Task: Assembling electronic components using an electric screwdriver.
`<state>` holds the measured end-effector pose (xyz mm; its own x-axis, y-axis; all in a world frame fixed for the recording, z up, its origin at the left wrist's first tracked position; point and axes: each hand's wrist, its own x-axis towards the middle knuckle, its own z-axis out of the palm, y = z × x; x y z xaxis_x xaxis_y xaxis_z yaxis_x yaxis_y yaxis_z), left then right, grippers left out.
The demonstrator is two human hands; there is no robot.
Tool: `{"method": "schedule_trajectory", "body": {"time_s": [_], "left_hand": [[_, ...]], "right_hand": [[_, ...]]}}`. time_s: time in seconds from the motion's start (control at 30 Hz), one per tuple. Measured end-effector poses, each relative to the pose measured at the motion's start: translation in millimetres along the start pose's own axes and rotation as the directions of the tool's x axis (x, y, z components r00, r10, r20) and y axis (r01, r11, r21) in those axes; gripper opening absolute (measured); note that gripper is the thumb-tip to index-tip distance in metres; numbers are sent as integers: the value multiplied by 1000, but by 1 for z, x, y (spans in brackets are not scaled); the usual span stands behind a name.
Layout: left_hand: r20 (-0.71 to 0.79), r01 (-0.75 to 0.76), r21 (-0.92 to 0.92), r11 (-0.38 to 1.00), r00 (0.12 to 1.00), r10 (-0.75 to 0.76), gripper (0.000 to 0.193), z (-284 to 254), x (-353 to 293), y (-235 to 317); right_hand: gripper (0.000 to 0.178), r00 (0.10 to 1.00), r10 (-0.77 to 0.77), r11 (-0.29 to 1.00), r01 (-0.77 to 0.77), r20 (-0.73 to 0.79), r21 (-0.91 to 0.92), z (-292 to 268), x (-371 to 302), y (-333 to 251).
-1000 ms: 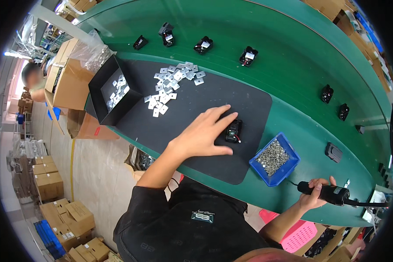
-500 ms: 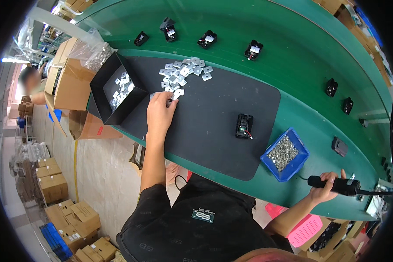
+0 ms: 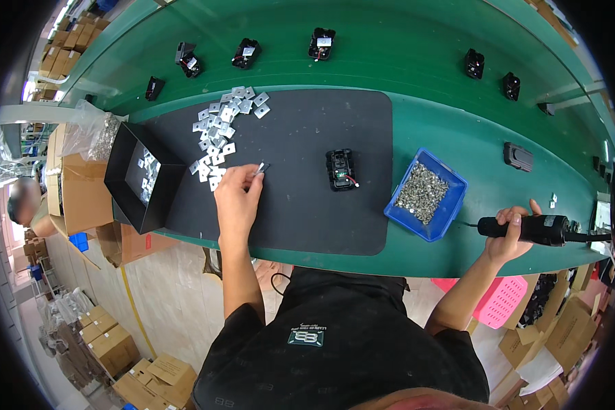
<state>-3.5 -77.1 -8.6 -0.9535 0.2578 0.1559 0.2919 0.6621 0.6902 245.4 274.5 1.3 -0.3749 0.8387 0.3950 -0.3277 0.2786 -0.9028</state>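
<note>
My left hand [image 3: 236, 205] pinches a small silvery metal plate [image 3: 261, 167] between thumb and fingertips, just right of a pile of square metal plates [image 3: 219, 126] with holes. The pile lies on a black mat [image 3: 301, 219]. On the mat's right part sits an open black plastic housing [image 3: 339, 164] with a green circuit board and a red-and-white wire lead. At the right, my right hand [image 3: 509, 236] is wrapped round a black electric screwdriver [image 3: 543, 230], its thin bit pointing left toward a blue bin [image 3: 439, 229] of small metal screws.
A black box [image 3: 126, 195] with more plates stands left of the mat, beside cardboard cartons [image 3: 85, 184]. Several black housings [image 3: 321, 42] rest on the green belt along the back. A dark grey case part [image 3: 518, 156] lies right of the bin. Another person sits far left.
My left hand has drawn back from the pile with a metal plate in its fingertips. My right hand keeps hold of the screwdriver. The whole view has shifted as my head turned.
</note>
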Motion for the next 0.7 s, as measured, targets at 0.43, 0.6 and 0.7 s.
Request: {"method": "schedule_trajectory", "body": {"time_s": [0.43, 0.6, 0.7], "left_hand": [[210, -345, -203, 917, 899, 385, 12, 47, -1, 71], [225, -383, -120, 916, 888, 401, 12, 61, 1, 66], [259, -343, -137, 929, 893, 368, 15, 60, 2, 67]], "right_hand": [[45, 1000, -16, 999, 15, -17, -31, 5, -4, -3], [45, 1000, -21, 999, 21, -9, -39, 5, -8, -3], [45, 1000, -16, 999, 16, -8, -33, 3, -7, -3]]}}
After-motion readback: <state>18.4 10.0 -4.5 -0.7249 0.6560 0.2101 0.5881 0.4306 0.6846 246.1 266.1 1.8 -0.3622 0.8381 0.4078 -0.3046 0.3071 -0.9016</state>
